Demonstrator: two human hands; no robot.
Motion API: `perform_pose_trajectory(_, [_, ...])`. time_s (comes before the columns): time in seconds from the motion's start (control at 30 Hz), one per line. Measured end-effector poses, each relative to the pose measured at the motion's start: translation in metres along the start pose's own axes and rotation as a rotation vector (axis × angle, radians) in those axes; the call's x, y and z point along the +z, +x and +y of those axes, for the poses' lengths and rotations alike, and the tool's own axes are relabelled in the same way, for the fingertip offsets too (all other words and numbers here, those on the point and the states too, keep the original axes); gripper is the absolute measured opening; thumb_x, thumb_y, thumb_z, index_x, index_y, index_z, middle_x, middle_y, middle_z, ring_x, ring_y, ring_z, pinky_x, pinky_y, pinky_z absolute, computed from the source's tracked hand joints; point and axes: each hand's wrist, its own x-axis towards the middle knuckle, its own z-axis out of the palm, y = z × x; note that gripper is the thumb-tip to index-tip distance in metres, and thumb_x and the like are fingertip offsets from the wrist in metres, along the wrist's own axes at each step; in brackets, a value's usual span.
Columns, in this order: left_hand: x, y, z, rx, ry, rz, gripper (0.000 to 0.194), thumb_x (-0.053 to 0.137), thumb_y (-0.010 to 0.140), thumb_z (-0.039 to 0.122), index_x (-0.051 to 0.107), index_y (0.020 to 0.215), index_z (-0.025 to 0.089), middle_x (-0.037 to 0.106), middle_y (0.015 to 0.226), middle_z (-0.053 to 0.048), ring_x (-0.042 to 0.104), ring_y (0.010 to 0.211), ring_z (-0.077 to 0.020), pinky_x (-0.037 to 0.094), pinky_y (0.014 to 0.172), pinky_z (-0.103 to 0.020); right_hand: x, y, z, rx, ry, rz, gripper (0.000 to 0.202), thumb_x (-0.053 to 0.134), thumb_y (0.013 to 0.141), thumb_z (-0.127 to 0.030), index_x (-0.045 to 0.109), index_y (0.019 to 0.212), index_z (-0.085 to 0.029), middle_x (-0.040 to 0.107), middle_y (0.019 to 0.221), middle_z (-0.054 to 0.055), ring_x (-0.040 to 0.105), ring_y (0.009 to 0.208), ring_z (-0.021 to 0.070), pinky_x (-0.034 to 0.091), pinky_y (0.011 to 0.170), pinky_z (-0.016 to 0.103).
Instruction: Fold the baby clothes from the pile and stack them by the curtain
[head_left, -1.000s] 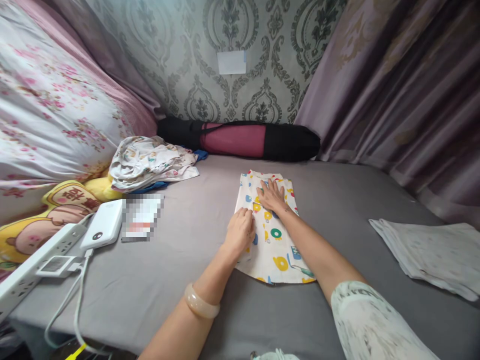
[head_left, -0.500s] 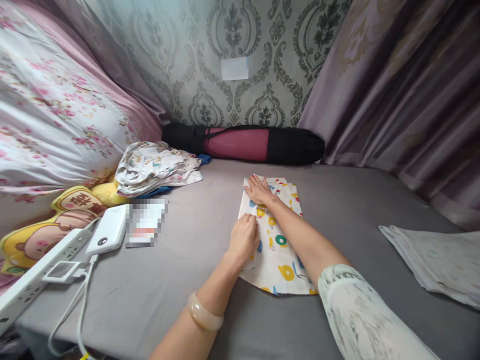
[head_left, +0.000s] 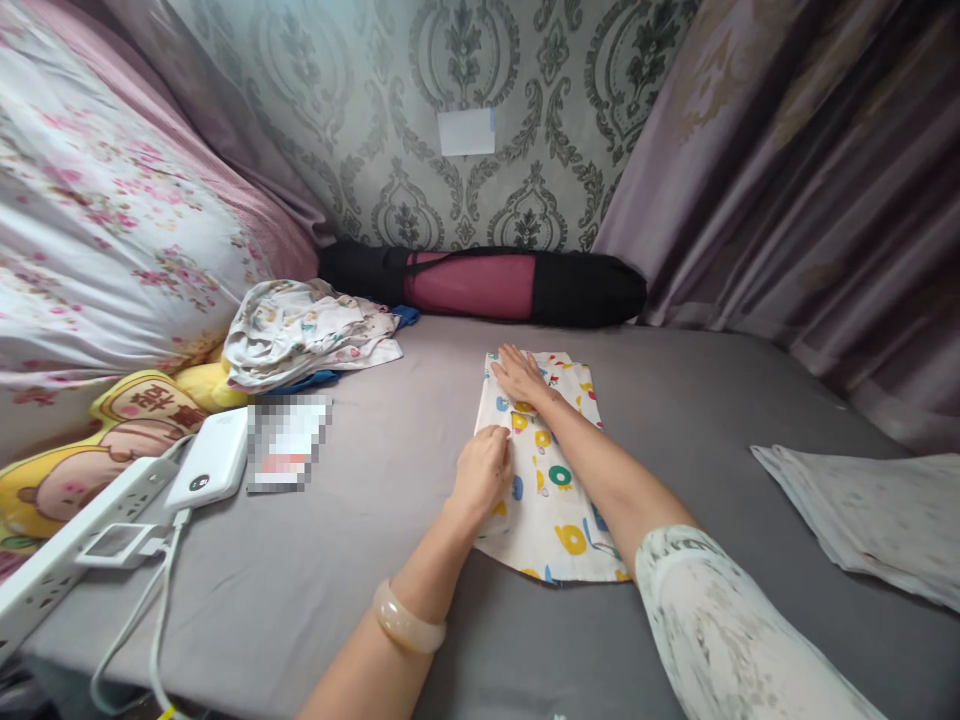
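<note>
A white shirt (head_left: 559,545) with a yellow, blue, green and red print lies folded lengthwise on the grey bed sheet. My right hand (head_left: 519,376) rests flat on its far end, fingers stretched out. Nearer to me, my left hand (head_left: 484,470) is closed at the shirt's left edge, with fingers curled in over the fabric; the fingertips are partly hidden. My right forearm crosses over the shirt's right side and covers part of it.
A crumpled pile of clothes (head_left: 307,335) lies back left, near a white power bank (head_left: 210,460), power strip (head_left: 127,510) and yellow cushion (head_left: 60,470). A black and maroon roll bag (head_left: 472,287) runs along the wall. Folded pale cloth (head_left: 870,510) lies at right.
Both hands stay on the shirt in almost the same places. The whole view has shifted slightly.
</note>
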Motion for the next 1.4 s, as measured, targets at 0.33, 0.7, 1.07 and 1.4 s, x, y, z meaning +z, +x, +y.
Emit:
perform_pose_trajectory(0.33, [0.001, 0.006, -0.006, -0.128, -0.198, 0.190, 0.028, 0.040, 0.089, 0.011, 0.062, 0.104, 0.018, 0.069, 0.100, -0.008, 0.064, 0.092, -0.0201, 0.047, 0.086, -0.033, 0.008, -0.049, 0.012, 0.086, -0.067, -0.019, 0.066, 0.019, 0.098, -0.050, 0.028, 0.152, -0.012, 0.017, 0.161, 0.010, 0.010, 0.148, 0.0283, 0.006, 0.118, 0.051])
perform_pose_trajectory(0.7, [-0.009, 0.008, -0.002, -0.226, -0.361, 0.220, 0.030, 0.043, 0.086, 0.011, 0.067, 0.100, 0.019, 0.072, 0.097, -0.006, 0.065, 0.093, -0.0193, 0.047, 0.089, -0.032, -0.007, -0.070, 0.009, 0.094, 0.038, -0.004, 0.059, 0.020, 0.099, -0.041, 0.028, 0.152, -0.016, 0.015, 0.161, 0.010, 0.007, 0.149, 0.0242, 0.003, 0.119, 0.051])
perform_pose_trajectory(1.07, [-0.018, 0.020, -0.031, -0.307, -0.635, 0.419, 0.026, 0.042, 0.079, 0.013, 0.066, 0.088, 0.017, 0.072, 0.097, -0.008, 0.066, 0.097, -0.0202, 0.049, 0.091, -0.034, -0.004, -0.102, -0.019, 0.053, -0.073, -0.045, 0.061, 0.020, 0.099, -0.042, 0.028, 0.152, -0.013, 0.016, 0.161, 0.013, 0.007, 0.148, 0.0268, 0.002, 0.118, 0.052])
perform_pose_trajectory(1.4, [-0.013, 0.026, -0.044, -0.316, -0.745, 0.509, 0.027, 0.042, 0.074, 0.013, 0.064, 0.089, 0.017, 0.071, 0.092, -0.007, 0.067, 0.095, -0.0182, 0.050, 0.090, -0.032, 0.020, -0.110, -0.074, -0.022, -0.030, -0.086, 0.066, 0.018, 0.099, -0.044, 0.023, 0.152, -0.005, 0.015, 0.161, 0.013, 0.008, 0.148, 0.0261, 0.005, 0.118, 0.051])
